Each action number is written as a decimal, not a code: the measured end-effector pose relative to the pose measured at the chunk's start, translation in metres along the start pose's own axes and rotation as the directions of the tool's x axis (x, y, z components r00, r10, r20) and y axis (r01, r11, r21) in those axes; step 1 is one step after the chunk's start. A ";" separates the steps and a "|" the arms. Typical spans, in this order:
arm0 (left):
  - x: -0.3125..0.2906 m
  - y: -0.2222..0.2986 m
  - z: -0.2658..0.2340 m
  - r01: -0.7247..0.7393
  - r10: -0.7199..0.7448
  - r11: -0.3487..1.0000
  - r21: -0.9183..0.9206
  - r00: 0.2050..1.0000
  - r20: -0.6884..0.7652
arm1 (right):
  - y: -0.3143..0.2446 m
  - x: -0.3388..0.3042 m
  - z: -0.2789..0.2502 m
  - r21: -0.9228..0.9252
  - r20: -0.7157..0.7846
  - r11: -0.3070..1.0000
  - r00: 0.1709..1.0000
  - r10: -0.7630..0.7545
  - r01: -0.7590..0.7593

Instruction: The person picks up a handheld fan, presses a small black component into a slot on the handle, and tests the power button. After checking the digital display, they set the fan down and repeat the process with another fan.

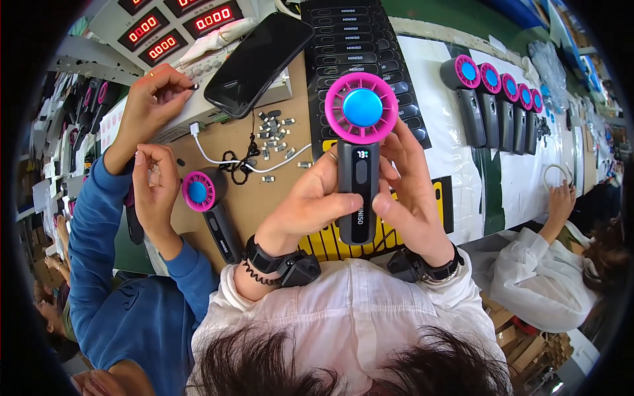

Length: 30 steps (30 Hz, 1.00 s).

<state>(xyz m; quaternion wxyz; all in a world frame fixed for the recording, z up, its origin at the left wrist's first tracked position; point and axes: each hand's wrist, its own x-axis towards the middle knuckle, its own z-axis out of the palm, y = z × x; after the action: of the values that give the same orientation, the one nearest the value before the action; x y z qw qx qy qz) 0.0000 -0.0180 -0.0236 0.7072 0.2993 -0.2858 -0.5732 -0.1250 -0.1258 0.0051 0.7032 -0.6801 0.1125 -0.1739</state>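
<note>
A black handheld fan point(358, 178) stands upright before me, its round pink grille and blue hub facing up toward me. A small display glows on its handle. My left hand point(307, 201) grips the handle from the left, its thumb lying across the front. On the other side, my right hand point(416, 204) is curled round the handle, fingers behind and thumb at the edge. Dark devices with a coiled cord are strapped to my wrists. Another handheld fan point(214, 214) lies on the brown work surface left of my left hand.
A black phone point(261, 63) rests by a meter box point(178, 30) with red digits. Small metal connectors point(274, 135) and a white cable point(214, 158) lie below. Several fans point(489, 109) stand in a row at right. A co-worker in blue point(105, 224) reaches in at left; another sits at right.
</note>
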 end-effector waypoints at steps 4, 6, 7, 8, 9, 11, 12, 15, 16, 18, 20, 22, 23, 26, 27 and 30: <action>-0.006 0.002 0.004 0.031 -0.032 0.999 -0.020 0.998 -0.057 | 0.004 0.005 0.008 0.043 -0.100 0.999 0.995 -0.015 0.020; -0.008 0.003 0.004 0.048 -0.052 0.998 -0.047 0.996 -0.079 | 0.001 0.006 0.011 0.066 -0.137 0.998 0.991 0.008 0.002; -0.008 0.003 0.004 0.063 -0.064 0.998 -0.010 0.994 -0.093 | 0.000 0.007 0.012 0.079 -0.154 0.997 0.988 0.020 -0.008; -0.009 0.002 0.004 0.079 -0.076 0.997 0.027 0.991 -0.107 | 0.002 0.007 0.013 0.080 -0.156 0.997 0.988 0.021 -0.008; -0.008 0.002 0.005 0.096 -0.088 0.993 0.062 0.989 -0.120 | 0.002 0.007 0.014 0.086 -0.160 0.996 0.987 0.000 0.014; -0.008 0.002 0.010 0.078 -0.067 0.994 0.075 0.987 -0.147 | 0.003 0.007 0.013 0.097 -0.169 0.994 0.985 -0.041 0.058; -0.009 0.001 0.013 0.059 -0.041 0.994 0.091 0.983 -0.180 | 0.005 0.007 0.014 0.099 -0.169 0.993 0.985 -0.041 0.058; -0.011 -0.006 0.010 0.030 0.003 0.990 0.141 0.974 -0.225 | 0.008 0.006 0.016 0.121 -0.182 0.989 0.981 -0.065 0.088; -0.012 -0.011 0.006 0.020 0.022 0.984 0.174 0.971 -0.237 | 0.008 0.006 0.016 0.121 -0.182 0.989 0.981 -0.065 0.088; -0.012 -0.012 0.004 0.010 0.042 0.978 0.207 0.968 -0.248 | 0.009 0.007 0.015 0.094 -0.182 0.993 0.982 -0.057 0.075; -0.010 -0.008 0.006 -0.010 0.108 0.916 0.401 0.969 -0.222 | 0.011 0.007 0.015 0.081 -0.182 0.994 0.982 -0.052 0.068; -0.009 -0.005 0.008 -0.023 0.139 0.870 0.492 0.970 -0.201 | 0.011 0.007 0.016 0.070 -0.200 0.995 0.978 -0.051 0.066; -0.009 -0.004 0.009 -0.022 0.146 0.862 0.506 0.967 -0.207 | 0.011 0.007 0.016 0.065 -0.209 0.996 0.977 -0.050 0.065; -0.010 -0.005 0.012 -0.018 0.160 0.847 0.532 0.961 -0.223 | 0.012 0.008 0.016 0.040 -0.189 0.997 0.980 -0.061 0.070; -0.010 -0.006 0.013 -0.011 0.176 0.828 0.561 0.954 -0.241 | 0.012 0.008 0.016 0.028 -0.181 0.997 0.981 -0.068 0.074; -0.009 -0.007 0.014 0.005 0.208 0.788 0.616 0.939 -0.274 | 0.013 0.009 0.016 0.052 -0.206 0.995 0.976 -0.077 0.089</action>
<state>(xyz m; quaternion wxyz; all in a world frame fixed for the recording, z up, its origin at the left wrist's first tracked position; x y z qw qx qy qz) -0.0168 -0.0113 -0.0198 0.6410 0.5852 -0.3487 -0.3535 -0.1097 -0.1144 -0.0065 0.7007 -0.6410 0.1500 -0.2751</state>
